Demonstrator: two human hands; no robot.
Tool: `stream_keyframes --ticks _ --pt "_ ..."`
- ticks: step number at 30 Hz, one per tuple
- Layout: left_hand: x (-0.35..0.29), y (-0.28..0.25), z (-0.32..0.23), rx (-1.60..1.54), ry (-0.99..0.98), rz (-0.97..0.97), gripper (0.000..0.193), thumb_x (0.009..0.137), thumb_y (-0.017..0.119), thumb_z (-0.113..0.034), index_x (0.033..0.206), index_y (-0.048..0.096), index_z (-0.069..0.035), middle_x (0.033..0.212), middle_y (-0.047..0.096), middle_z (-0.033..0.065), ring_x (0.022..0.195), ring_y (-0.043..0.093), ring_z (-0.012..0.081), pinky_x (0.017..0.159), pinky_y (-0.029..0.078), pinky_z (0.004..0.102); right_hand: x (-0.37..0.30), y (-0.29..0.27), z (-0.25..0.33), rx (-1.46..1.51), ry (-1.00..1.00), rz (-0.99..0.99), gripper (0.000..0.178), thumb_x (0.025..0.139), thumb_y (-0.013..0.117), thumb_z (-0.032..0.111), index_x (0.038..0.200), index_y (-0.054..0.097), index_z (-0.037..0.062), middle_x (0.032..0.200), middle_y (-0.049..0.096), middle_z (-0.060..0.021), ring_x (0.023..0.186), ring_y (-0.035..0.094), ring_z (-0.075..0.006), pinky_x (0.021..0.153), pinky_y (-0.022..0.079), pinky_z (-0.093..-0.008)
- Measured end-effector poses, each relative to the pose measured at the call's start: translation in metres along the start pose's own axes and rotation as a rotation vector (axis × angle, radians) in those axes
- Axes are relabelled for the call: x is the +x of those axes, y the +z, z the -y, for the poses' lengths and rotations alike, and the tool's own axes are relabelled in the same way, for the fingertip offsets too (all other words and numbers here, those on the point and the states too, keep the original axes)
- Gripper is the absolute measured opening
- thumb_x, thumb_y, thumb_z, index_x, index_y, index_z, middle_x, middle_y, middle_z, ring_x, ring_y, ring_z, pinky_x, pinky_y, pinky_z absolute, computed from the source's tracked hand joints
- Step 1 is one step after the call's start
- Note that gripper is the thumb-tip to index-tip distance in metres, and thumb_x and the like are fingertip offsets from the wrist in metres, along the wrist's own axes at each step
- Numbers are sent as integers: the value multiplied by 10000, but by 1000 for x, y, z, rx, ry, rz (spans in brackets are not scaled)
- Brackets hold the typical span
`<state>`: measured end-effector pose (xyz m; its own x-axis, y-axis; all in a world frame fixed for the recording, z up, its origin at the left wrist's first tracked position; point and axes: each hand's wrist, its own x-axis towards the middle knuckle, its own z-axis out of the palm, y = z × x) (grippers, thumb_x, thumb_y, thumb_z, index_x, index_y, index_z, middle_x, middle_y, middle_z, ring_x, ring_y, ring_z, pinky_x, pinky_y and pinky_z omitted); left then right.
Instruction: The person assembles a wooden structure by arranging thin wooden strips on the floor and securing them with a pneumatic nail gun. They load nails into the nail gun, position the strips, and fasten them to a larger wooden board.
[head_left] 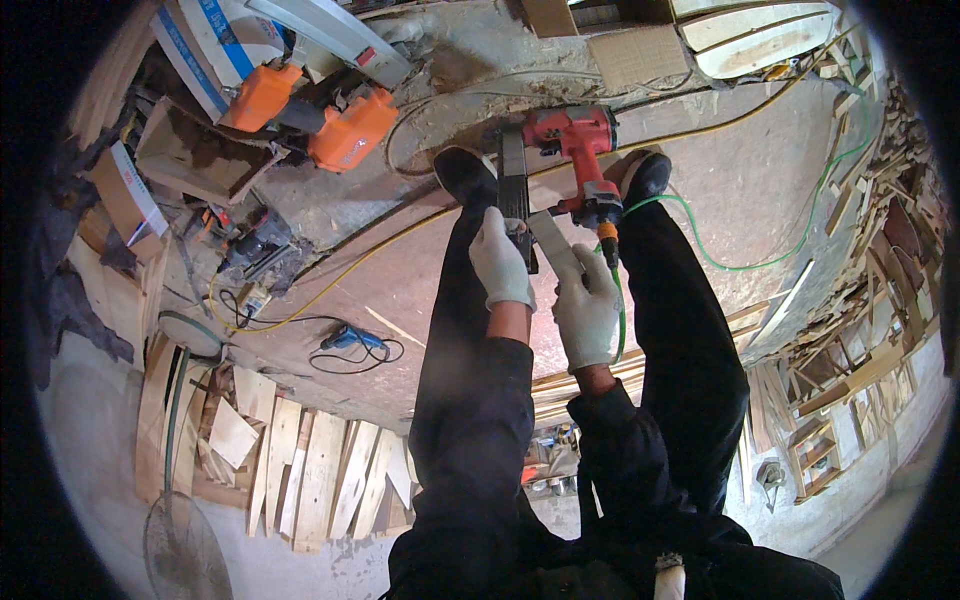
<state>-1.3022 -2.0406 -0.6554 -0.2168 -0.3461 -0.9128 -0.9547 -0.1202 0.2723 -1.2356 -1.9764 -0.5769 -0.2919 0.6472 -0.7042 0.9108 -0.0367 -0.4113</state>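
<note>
A red pneumatic nail gun (573, 130) lies between my feet, its black magazine (513, 192) pointing toward me. My left hand (500, 262), in a white glove, is closed around the magazine's near end. Silvery fasteners appear to lie along the magazine's far part. In my gloved right hand (588, 315) is a pale silvery strip of nails (552, 240), pinched between thumb and fingers beside the magazine; whether these are nails or staples is too small to tell. An orange-collared fitting (607, 232) joins the gun's handle to a green air hose (690, 215).
Orange-and-black power tools (350, 130) lie at the upper left near an open box (195, 155). A yellow cable (370, 255) crosses the floor. A blue corded tool (350, 337) rests at left. Wooden boards (320, 470) lean near the wall, and scrap wood (890, 250) piles up at right.
</note>
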Motion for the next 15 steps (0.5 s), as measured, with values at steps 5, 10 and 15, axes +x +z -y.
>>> stream_keyframes --ticks 5,10,15 --pt "6 -1 0 -65 -71 3 465 1007 581 -400 724 670 -42 696 634 7 606 555 110 580 422 280 28 15 7 55 -5 41 258 961 579 108 1182 677 21 1031 712 -185 945 701 -335 826 529 -395" --pt "14 -2 5 -152 -152 23 446 1007 592 -392 732 668 -49 707 637 5 612 564 105 578 429 283 48 36 7 -25 -83 12 266 966 562 147 1144 678 -14 971 708 -177 883 681 -311 778 521 -384" --pt "15 2 13 -158 -124 29 424 1003 598 -379 770 685 -36 727 650 12 629 583 111 599 452 283 54 37 5 4 -39 71 305 975 559 163 1163 677 -47 944 707 -152 833 680 -239 749 524 -352"
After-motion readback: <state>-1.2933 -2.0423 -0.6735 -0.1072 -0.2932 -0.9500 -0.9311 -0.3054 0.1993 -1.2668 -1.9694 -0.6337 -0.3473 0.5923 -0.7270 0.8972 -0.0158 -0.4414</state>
